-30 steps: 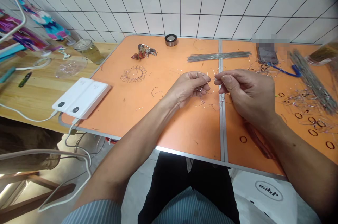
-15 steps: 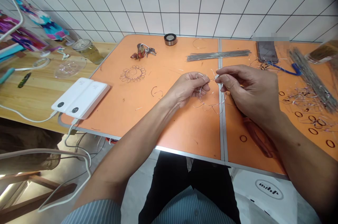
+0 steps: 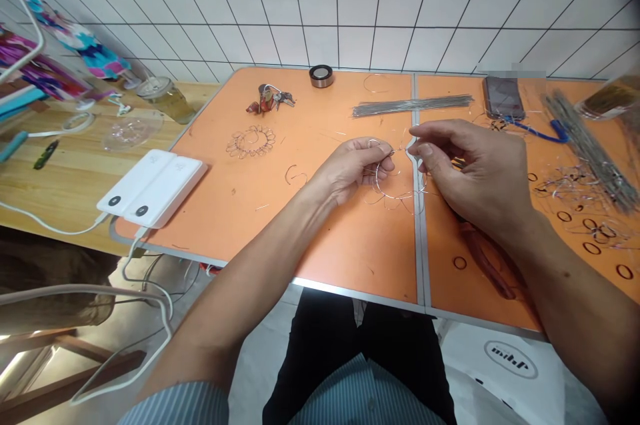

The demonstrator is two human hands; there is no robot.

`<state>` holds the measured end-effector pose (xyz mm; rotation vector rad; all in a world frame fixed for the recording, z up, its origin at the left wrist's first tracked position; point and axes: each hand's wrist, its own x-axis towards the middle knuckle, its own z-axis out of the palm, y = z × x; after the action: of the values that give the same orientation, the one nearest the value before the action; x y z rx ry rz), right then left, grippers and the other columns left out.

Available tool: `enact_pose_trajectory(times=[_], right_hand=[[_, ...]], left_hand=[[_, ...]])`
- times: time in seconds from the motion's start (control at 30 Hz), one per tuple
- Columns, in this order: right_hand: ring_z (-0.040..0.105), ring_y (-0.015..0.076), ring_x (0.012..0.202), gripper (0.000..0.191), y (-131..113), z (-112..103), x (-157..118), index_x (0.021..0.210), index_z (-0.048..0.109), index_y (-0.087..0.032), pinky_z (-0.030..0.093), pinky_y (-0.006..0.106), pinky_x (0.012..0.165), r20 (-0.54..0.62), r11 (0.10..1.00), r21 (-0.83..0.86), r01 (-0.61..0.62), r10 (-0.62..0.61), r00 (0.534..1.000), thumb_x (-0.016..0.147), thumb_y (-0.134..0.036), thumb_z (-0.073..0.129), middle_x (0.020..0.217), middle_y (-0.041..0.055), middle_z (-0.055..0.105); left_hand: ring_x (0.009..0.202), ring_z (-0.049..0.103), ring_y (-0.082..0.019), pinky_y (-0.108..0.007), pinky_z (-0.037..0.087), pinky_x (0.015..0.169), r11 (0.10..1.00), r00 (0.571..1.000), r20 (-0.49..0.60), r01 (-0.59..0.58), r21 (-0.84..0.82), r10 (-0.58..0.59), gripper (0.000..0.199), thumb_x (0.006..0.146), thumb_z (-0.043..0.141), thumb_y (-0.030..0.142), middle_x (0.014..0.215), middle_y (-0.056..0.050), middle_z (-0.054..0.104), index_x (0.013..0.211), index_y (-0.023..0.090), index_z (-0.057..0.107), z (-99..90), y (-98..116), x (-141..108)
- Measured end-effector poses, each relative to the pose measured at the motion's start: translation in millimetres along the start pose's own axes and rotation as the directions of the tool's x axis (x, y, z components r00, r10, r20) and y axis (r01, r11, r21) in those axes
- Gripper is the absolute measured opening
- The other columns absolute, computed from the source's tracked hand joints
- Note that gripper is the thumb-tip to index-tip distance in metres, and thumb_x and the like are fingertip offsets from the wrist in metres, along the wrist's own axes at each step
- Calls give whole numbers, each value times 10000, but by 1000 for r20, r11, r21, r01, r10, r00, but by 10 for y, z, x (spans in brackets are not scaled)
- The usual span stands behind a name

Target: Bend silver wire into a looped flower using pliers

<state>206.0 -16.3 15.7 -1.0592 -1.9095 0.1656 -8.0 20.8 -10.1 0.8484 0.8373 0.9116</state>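
My left hand (image 3: pixel 363 161) is closed in a pinch on a thin wire ring (image 3: pixel 395 197) with small loops around it. The ring hangs below the fingertips, just above the orange table. Close to the right of the ring's pinched part is my right hand (image 3: pixel 465 171), its thumb and index fingertip slightly apart beside a fine wire end. Whether that wire touches the fingers is too small to tell. Partly hidden under my right hand and forearm lie red-handled pliers (image 3: pixel 487 261). A similar looped wire ring (image 3: pixel 251 142) rests on the table to the left.
Straight wires (image 3: pixel 413 105) lie in a bundle at the back, with a thicker bundle (image 3: pixel 593 151) at right. Near them are a phone (image 3: pixel 503 98), wire scraps (image 3: pixel 563 185) and small dark rings (image 3: pixel 592 248). Keys (image 3: pixel 283 98), a tape roll (image 3: pixel 321 76) and white power banks (image 3: pixel 153 188) stand leftward.
My right thumb and index fingertip have parted a little, the index moving slightly up. My left hand keeps its pinch on the wire ring, which has tilted slightly.
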Motion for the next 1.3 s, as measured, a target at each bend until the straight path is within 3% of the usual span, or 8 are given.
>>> enact_pose_trajectory(times=[0.33,0.57,0.73,0.8,0.97,1.1,1.17,1.3], right_hand=[[837,242,870,270,-13,-131,88,1231,896,-271,656,440,840,-29,999,4,-51,51,998,1041,-181,727,1075,41,912],[803,217,828,254,23,-660,164,1226,883,-288,638,393,770,-56,980,-17,-197,195,979,1029,-198,749,991,27,865],[782,237,869,269,349,-1111,-134,1199,903,-254,581,403,841,135,825,-434,-361,456,880,1019,-348,727,965,36,869],[808,298,1020,391,554,-1180,-280,1305,866,-217,582,449,917,247,729,-601,-328,560,791,1055,-387,617,1143,102,882],[720,470,1374,623,872,-1063,-400,1541,754,-190,554,559,1049,383,660,-733,-166,603,700,1086,-557,537,1543,226,751],[725,465,1330,651,906,-957,-288,1527,754,-226,511,516,951,362,560,-817,-136,682,635,1089,-644,518,1578,209,744],[722,463,1318,694,949,-946,-242,1545,735,-203,481,501,882,374,577,-804,-142,678,633,1089,-674,505,1586,216,740],[763,380,1057,643,1071,-934,-194,1385,802,-185,448,430,762,371,612,-768,-189,665,648,996,-673,650,1276,194,858]], left_hand=[[522,628,-76,-200,476,558,997,996,-48,67,-48,-69,233,1069,710,152,691,0,719,838,152,677,57,69,-11],[543,611,-81,-211,485,549,999,996,-75,48,-20,-50,194,967,824,192,710,5,706,838,152,685,-7,55,4],[543,607,-95,-225,487,534,999,997,-62,32,-26,-34,173,931,801,177,697,-9,694,801,152,691,-54,52,17],[546,609,-98,-226,494,535,999,998,-59,34,-26,-36,175,916,809,174,695,-12,693,789,151,691,-60,50,21],[515,629,-110,-225,468,505,999,997,-70,40,1,-39,191,894,847,200,678,-6,701,803,154,686,-35,53,17],[488,609,-93,-202,425,486,998,995,-73,61,-17,-63,202,956,795,163,652,-2,697,797,154,670,-6,63,9],[492,616,-87,-198,447,500,998,997,-52,53,-32,-55,219,998,756,148,666,-5,709,798,151,668,-14,66,21],[499,636,-88,-199,489,514,997,997,-54,56,-61,-59,248,1066,668,111,673,-4,716,821,145,672,-34,72,40]])
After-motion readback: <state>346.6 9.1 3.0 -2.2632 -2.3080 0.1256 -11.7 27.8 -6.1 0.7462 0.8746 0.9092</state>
